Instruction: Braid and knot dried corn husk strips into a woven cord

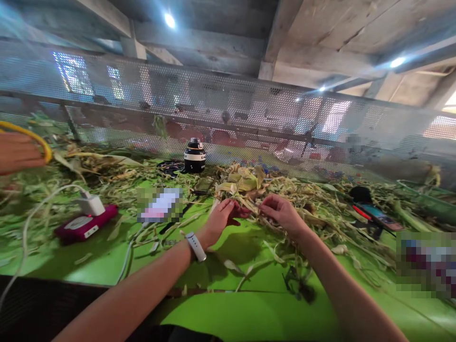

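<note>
The person's left forearm [153,281] and right forearm [342,275] are bare along their visible length, each broad at the near end and tapering to a slim wrist. The left hand [221,219] and right hand [281,213] are bare too, with slender fingers. Around the left wrist runs a white watch-style strap [195,247], smooth and narrow, with a row of small dark holes along it; its underside is hidden

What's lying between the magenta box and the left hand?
In the head view, between the magenta box and the left hand lie a blurred pale slab with a cable, a thin black stick and loose plant strips.
</note>
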`<state>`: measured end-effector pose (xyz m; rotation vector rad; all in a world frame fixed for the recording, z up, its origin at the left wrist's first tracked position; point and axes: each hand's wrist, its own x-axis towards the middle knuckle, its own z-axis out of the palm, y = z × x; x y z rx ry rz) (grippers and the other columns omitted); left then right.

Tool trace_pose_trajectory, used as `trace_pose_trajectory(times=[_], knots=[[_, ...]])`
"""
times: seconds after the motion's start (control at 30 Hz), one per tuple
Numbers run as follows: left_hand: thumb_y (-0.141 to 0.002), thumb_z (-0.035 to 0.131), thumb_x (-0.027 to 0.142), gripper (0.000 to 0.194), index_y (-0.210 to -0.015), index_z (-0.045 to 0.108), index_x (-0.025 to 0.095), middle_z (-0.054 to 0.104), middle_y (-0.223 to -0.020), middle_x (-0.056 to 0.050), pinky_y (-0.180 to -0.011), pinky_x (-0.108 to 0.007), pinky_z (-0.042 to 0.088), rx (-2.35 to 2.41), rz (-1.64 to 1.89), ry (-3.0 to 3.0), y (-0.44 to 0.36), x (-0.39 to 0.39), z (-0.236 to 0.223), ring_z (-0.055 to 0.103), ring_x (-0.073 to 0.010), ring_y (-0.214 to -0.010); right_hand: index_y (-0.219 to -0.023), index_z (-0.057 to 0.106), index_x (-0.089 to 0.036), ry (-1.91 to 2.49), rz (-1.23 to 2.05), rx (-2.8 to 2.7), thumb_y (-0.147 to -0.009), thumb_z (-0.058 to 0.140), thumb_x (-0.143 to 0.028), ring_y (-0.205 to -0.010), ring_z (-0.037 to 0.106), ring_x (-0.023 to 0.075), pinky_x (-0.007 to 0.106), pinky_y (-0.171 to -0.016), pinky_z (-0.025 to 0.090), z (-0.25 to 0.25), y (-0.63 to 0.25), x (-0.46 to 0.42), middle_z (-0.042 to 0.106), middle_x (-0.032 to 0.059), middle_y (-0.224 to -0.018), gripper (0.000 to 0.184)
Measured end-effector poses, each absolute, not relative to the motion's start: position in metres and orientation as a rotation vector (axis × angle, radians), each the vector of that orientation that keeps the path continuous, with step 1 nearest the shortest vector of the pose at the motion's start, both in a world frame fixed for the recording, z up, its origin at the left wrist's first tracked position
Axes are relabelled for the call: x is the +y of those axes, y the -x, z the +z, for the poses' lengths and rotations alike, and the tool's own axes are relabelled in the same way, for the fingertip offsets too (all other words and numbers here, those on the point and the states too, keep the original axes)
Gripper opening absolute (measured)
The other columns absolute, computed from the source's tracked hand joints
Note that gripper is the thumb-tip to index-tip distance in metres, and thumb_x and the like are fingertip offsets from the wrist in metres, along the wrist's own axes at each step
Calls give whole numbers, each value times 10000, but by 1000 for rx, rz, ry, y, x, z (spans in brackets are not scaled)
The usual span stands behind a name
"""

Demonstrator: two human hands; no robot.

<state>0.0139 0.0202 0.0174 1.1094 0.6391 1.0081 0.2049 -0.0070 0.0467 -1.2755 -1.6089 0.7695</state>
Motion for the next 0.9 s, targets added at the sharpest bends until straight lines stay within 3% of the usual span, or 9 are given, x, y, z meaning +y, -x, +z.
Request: trace_pose_trajectory(times=[0.17,0.33,0.43,0.6,0.9], knots=[[-815,544,375,210,-761,476,183,668,-719,-13,-478,-196,405,600,1112,-1084,-14,19,21,595,-99,-520,-750,559,-182,1214,370,-1566,-767,624,-401,-450,381,69,202,-431,298,50,-197,-17,487,-54,-543,230],[-817,558,347,204,-753,479,170,699,-773,-41,-458,-174,400,505,1158,-977,-12,21,28,614,-92,-515,-788,475,-201,1077,597,-1422,-770,620,-449,-320,358,32,189,-318,278,66,-195,-24,651,-9,-701,287],[-839,537,337,194,-769,470,169,711,-864,-67,-474,-174,423,470,1138,-963,-12,20,33,635,-93,-529,-791,480,-195,1110,741,-1483,-773,614,-470,-297,342,28,177,-299,254,71,-191,-22,630,-25,-626,307],[-819,567,354,199,-799,489,172,643,-736,3,-408,-164,394,496,961,-1047,-12,19,31,623,-94,-463,-783,538,-173,1121,859,-1810,-778,623,-416,-546,581,105,219,-497,450,72,-173,-11,596,-13,-658,257],[-792,571,365,212,-792,502,165,633,-742,-11,-338,-144,265,521,787,-1075,-6,21,28,619,-96,-469,-863,527,-187,1157,909,-1885,-798,604,-386,-572,578,120,249,-540,459,71,-170,-3,610,-12,-667,223]])
